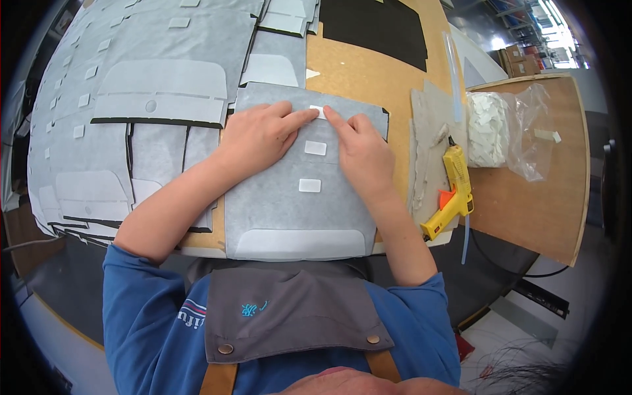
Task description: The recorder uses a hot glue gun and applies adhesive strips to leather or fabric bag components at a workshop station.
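A grey felt-like panel (266, 204) lies flat in front of me, with a white tab shape along its near edge. Three small white rectangular pads run in a column on it: a near pad (310, 185), a middle pad (315, 148) and a far pad (318, 112). My left hand (260, 131) rests on the panel with its fingers curled and its index fingertip on the far pad. From the other side, the index fingertip of my right hand (365, 151) presses the same pad, its remaining fingers folded in. Fingertips partly cover that pad.
Stacked grey panels (158, 82) with similar pads cover the table's left. A yellow glue gun (455, 187) lies on cardboard (428, 138) at right. Beyond are a plastic bag of white pieces (487, 128) and a wooden tray (526, 210). A black sheet (375, 29) lies at the back.
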Demonstrator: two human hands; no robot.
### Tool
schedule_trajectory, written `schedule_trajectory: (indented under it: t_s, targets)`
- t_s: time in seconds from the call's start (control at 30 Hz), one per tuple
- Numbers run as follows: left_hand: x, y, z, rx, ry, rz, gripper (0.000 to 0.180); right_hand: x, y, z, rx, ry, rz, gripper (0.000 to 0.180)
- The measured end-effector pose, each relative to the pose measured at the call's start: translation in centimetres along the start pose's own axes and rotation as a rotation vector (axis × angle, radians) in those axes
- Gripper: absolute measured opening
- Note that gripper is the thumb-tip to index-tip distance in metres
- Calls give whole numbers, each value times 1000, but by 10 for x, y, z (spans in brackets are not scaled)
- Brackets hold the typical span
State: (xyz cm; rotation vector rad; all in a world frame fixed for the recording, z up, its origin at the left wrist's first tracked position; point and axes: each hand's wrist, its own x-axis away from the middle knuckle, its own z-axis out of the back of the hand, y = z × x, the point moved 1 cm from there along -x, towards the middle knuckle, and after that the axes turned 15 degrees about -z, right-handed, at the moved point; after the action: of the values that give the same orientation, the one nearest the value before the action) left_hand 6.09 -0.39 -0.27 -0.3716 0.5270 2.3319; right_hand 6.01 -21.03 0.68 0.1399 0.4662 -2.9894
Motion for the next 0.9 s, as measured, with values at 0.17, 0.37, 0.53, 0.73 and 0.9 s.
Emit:
schedule_trajectory:
  t_s: [0.17, 0.37, 0.53, 0.73, 0.9]
  targets:
    - [-1, 2, -1, 10, 21, 53, 33, 0, 0, 2, -101, 8, -69, 48]
    - [0, -2, 1, 2, -23, 4, 33, 4, 5, 1, -20, 45, 104, 48]
    - [-3, 1, -2, -2, -11, 25, 33, 1, 7, -1, -51, 25, 40, 42]
    - [3, 0, 0, -1, -58, 25, 34, 1, 2, 0, -57, -18, 20, 33]
    - [1, -2, 1, 130, 80, 107, 39, -14, 0, 14, -97, 21, 29, 34]
